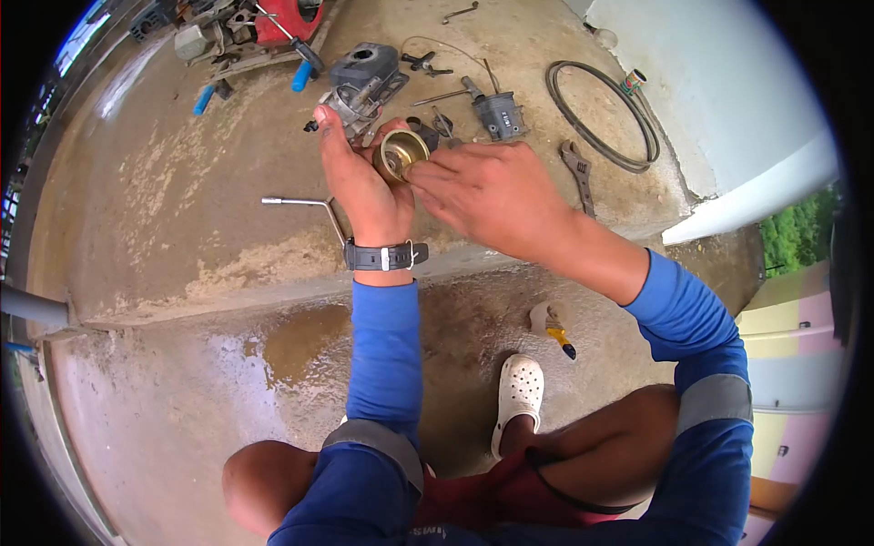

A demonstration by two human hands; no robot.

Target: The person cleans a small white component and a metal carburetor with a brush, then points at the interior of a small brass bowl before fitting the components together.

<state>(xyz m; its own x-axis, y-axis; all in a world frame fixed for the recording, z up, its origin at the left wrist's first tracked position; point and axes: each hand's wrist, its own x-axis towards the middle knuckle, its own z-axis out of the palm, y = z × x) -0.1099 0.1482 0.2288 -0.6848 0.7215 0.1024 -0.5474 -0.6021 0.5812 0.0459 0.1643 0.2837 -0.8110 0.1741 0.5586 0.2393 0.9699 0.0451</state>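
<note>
A small round metal cup [401, 155], brass-coloured inside, rests in my left hand [364, 187], palm up with the thumb stretched out and the other fingers behind the cup. My right hand [487, 191] reaches over from the right, its fingers bent together at the cup's rim; whether they pinch anything small is hidden. Just beyond the hands lie a dirty engine part [364, 68] and a dark grey box-shaped part [500, 116].
An adjustable wrench [579, 173] and a coiled black hose [590, 136] lie right on the concrete ledge. An angled socket wrench [305, 202] lies left. Red machinery [289, 20] stands at the back left. A yellow-handled brush [559, 338] is below the ledge, near a white shoe [521, 387].
</note>
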